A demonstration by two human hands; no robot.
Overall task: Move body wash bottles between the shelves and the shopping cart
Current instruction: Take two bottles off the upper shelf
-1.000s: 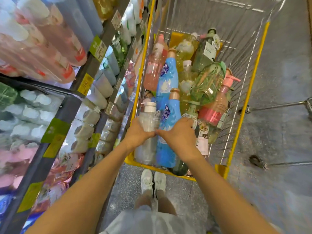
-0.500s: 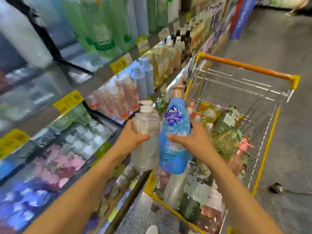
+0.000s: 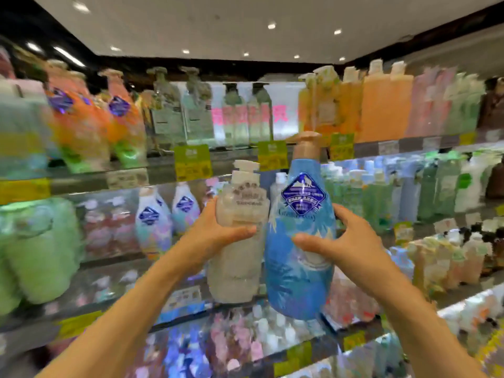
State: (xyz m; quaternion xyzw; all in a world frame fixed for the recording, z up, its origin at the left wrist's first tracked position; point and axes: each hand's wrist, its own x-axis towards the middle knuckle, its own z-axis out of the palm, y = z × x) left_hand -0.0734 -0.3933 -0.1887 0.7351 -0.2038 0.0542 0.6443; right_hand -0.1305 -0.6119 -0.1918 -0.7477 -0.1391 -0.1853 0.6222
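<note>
glossy blue plastic bottle; translucent frosted plastic bottle.

Yellow-green price tags clipped along the shelf edge, round ceiling lights overhead, a white sign with pink characters behind.

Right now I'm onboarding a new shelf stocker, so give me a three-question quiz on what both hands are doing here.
1. True or false: the left hand grips the blue bottle.
2. Which bottle has a diamond-shaped label? A) pale translucent bottle B) blue bottle
3. Fill in: the right hand holds the ____ bottle.

Key: 1 false; 2 B; 3 blue.
</note>
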